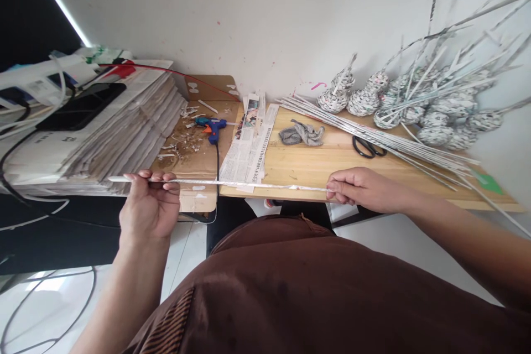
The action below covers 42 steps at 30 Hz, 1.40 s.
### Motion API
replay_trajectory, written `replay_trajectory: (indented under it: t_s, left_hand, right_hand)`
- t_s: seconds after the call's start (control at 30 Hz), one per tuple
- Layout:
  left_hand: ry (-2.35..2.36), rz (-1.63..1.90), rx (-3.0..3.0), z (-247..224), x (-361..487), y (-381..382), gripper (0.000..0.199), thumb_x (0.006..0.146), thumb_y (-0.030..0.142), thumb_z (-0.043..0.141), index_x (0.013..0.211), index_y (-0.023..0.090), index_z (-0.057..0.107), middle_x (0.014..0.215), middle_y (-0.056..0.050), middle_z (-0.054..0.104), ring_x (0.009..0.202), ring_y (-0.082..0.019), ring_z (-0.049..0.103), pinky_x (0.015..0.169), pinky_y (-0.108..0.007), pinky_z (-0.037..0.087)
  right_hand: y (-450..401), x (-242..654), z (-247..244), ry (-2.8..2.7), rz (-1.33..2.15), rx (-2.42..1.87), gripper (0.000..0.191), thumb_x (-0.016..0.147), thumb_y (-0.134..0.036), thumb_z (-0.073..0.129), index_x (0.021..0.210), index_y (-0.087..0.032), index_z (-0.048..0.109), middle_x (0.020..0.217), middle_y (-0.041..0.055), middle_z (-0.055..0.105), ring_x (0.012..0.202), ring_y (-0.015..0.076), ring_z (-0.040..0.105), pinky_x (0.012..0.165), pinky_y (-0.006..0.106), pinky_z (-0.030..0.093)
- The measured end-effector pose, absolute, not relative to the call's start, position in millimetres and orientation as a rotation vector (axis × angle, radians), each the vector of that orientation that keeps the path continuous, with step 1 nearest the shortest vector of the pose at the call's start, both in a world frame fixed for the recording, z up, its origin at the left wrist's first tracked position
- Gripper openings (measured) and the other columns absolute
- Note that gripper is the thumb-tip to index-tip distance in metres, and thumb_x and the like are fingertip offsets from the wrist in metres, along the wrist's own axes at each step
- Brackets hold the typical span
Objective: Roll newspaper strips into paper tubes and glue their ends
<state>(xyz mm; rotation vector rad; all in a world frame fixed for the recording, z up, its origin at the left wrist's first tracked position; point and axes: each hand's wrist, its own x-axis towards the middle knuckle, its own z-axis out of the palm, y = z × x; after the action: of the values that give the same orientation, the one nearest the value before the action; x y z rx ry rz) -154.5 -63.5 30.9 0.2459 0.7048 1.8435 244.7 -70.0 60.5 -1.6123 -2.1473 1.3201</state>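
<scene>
A thin white rolled paper stick (249, 183) stretches level between my hands, just in front of the table's near edge. My left hand (148, 202) is closed around it near one end, which sticks out to the left past the fingers. At the other end my right hand (352, 188) pinches it between thumb and fingers. Beyond the stick lie cut newspaper strips (251, 141) on the table. A grey knitted cloth (301, 134) rests to the right of these strips.
A tall newspaper stack (145, 121) with a black phone (83, 105) stands left. A blue glue gun (214, 130) lies among paper scraps on cardboard (194, 174). Right are a bundle of paper sticks (373, 135), black-handled scissors (363, 147) and several woven paper gourds (452, 105).
</scene>
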Motion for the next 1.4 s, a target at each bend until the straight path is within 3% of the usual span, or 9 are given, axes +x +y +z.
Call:
replay_trajectory:
  t_s: [0.2, 0.43, 0.57, 0.67, 0.9, 1.03, 1.4]
  left_hand:
    - [0.722, 1.847, 0.249, 30.3, -153.1, -63.8, 0.042, 0.096, 0.044, 0.036, 0.069, 0.015, 0.05, 0.056, 0.001, 0.05, 0.058, -0.01, 0.055, 0.047, -0.015, 0.046]
    - [0.703, 1.824, 0.29, 28.9, -150.5, -64.0, 0.041, 0.096, 0.044, 0.037, 0.07, 0.015, 0.051, 0.057, 0.0, 0.051, 0.059, -0.011, 0.056, 0.047, -0.015, 0.047]
    - [0.696, 1.808, 0.299, 29.5, -145.3, -64.4, 0.038, 0.093, 0.043, 0.044, 0.069, 0.015, 0.052, 0.057, 0.0, 0.051, 0.058, -0.011, 0.055, 0.047, -0.016, 0.047]
    - [0.705, 1.797, 0.29, 30.7, -141.2, -66.0, 0.036, 0.092, 0.042, 0.047, 0.069, 0.015, 0.052, 0.057, 0.001, 0.05, 0.058, -0.011, 0.054, 0.047, -0.016, 0.047]
    - [0.713, 1.802, 0.322, 30.0, -138.9, -71.0, 0.038, 0.094, 0.043, 0.043, 0.07, 0.015, 0.053, 0.059, 0.0, 0.051, 0.06, -0.011, 0.055, 0.049, -0.016, 0.047]
    - [0.706, 1.787, 0.348, 29.7, -137.3, -74.4, 0.04, 0.097, 0.039, 0.037, 0.071, 0.016, 0.054, 0.06, -0.001, 0.052, 0.061, -0.011, 0.055, 0.051, -0.016, 0.048]
    - [0.7, 1.784, 0.401, 23.7, -135.4, -73.7, 0.031, 0.094, 0.039, 0.049, 0.073, 0.016, 0.056, 0.065, 0.0, 0.053, 0.063, -0.01, 0.057, 0.053, -0.016, 0.049]
  right_hand:
    - [-70.7, 244.8, 62.9, -2.162, 1.25, -1.579, 0.037, 0.083, -0.054, 0.058, 0.083, -0.017, 0.063, 0.072, 0.0021, 0.062, 0.066, 0.0142, 0.055, 0.062, 0.026, 0.041]
    - [-63.8, 237.4, 66.6, -2.183, 1.526, -1.517, 0.047, 0.089, -0.057, 0.047, 0.092, -0.015, 0.068, 0.077, 0.0057, 0.066, 0.064, 0.0136, 0.057, 0.06, 0.026, 0.044]
    - [-56.6, 220.0, 65.5, -2.027, 1.734, -1.441, 0.048, 0.087, -0.058, 0.052, 0.101, -0.015, 0.068, 0.081, 0.0058, 0.066, 0.062, 0.0117, 0.058, 0.054, 0.023, 0.044]
    - [-51.5, 207.5, 61.4, -1.988, 1.79, -1.414, 0.042, 0.083, -0.055, 0.06, 0.094, -0.016, 0.069, 0.08, 0.0048, 0.067, 0.06, 0.0102, 0.058, 0.051, 0.021, 0.044]
    - [-47.2, 199.4, 58.6, -1.989, 1.684, -1.428, 0.032, 0.078, -0.046, 0.069, 0.078, -0.015, 0.066, 0.073, 0.0034, 0.067, 0.061, 0.01, 0.06, 0.055, 0.021, 0.047]
    - [-50.3, 197.6, 61.1, -2.03, 1.595, -1.454, 0.032, 0.078, -0.047, 0.067, 0.081, -0.015, 0.065, 0.074, 0.0036, 0.067, 0.059, 0.0102, 0.059, 0.054, 0.022, 0.046]
    - [-50.5, 185.5, 60.0, -2.093, 1.53, -1.372, 0.03, 0.083, -0.045, 0.062, 0.079, -0.015, 0.062, 0.07, 0.0008, 0.063, 0.053, 0.0072, 0.053, 0.053, 0.021, 0.041]
